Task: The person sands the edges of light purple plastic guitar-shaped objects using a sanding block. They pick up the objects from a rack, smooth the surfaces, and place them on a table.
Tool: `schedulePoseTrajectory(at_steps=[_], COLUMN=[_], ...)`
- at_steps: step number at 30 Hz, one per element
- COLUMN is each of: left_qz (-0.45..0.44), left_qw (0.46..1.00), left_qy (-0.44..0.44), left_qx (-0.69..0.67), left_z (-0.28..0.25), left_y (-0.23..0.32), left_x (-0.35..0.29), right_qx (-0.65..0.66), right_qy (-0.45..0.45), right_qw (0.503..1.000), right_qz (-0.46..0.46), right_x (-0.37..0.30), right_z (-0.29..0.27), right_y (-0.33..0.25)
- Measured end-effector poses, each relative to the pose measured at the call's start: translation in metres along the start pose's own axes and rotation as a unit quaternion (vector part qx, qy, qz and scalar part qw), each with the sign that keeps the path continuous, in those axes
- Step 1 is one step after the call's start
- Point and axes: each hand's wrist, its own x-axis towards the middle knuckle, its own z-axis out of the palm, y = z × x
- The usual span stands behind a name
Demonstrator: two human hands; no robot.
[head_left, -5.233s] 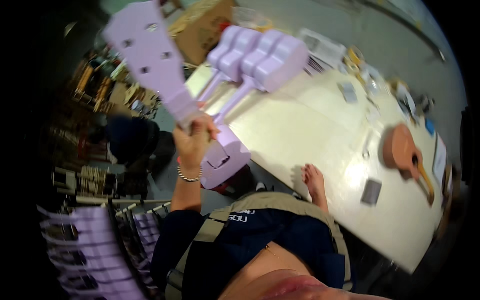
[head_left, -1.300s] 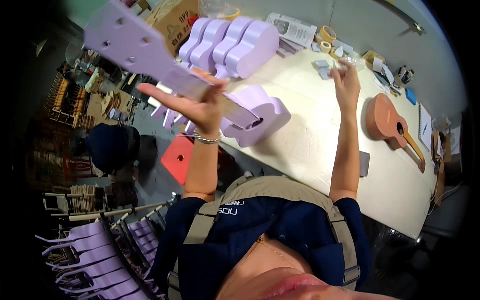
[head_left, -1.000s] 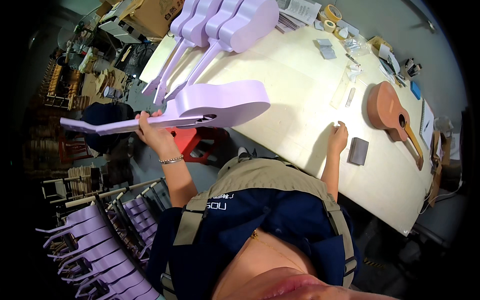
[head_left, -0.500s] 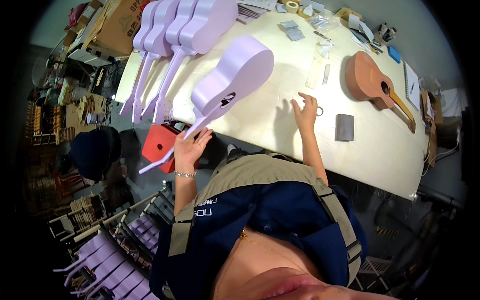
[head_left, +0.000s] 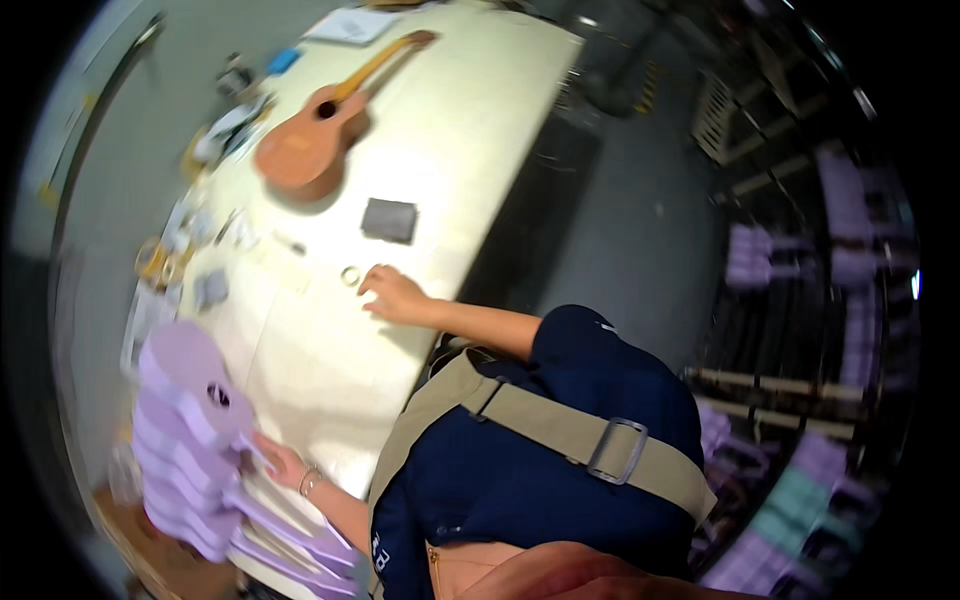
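Observation:
A lilac ukulele body with neck (head_left: 182, 352), its dark sound hole showing, lies on top of several like it at the near left end of the table. My left hand (head_left: 284, 464) is at its neck, the fingers partly hidden against it. Above the middle of the tabletop, my right hand (head_left: 394, 297) holds nothing, fingers loosely bent and apart. Just beyond its fingertips lies a small pale ring (head_left: 350, 275), like a roll of tape. A dark grey block (head_left: 389, 221) sits farther up the table.
A brown wooden ukulele (head_left: 303, 150) lies on the white table (head_left: 480, 110). Tape rolls (head_left: 152, 260), a grey pad (head_left: 211, 289) and a blue box (head_left: 284, 61) line the wall side. Racks of lilac bodies (head_left: 765, 258) stand at the right; a cardboard box (head_left: 170, 555) is lower left.
My view has swung strongly to the right. The lilac ukulele in my left hand has come against the row of others. My right hand stays near the ring, holding nothing.

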Motion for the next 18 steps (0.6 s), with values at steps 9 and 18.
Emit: schedulePoseTrajectory(at_steps=[9, 18], left_qz=[0.104, 0.123], left_qw=[0.971, 0.973], left_qy=[-0.06, -0.079], left_qx=[0.207, 0.176], left_z=[0.026, 0.035], left_y=[0.014, 0.011], left_x=[0.033, 0.051], right_qx=[-0.017, -0.049], right_qy=[0.115, 0.114], right_qw=[0.989, 0.984], right_qz=[0.096, 0.124], right_x=[-0.055, -0.089], right_z=[-0.027, -0.029], right_y=[0.002, 0.01])
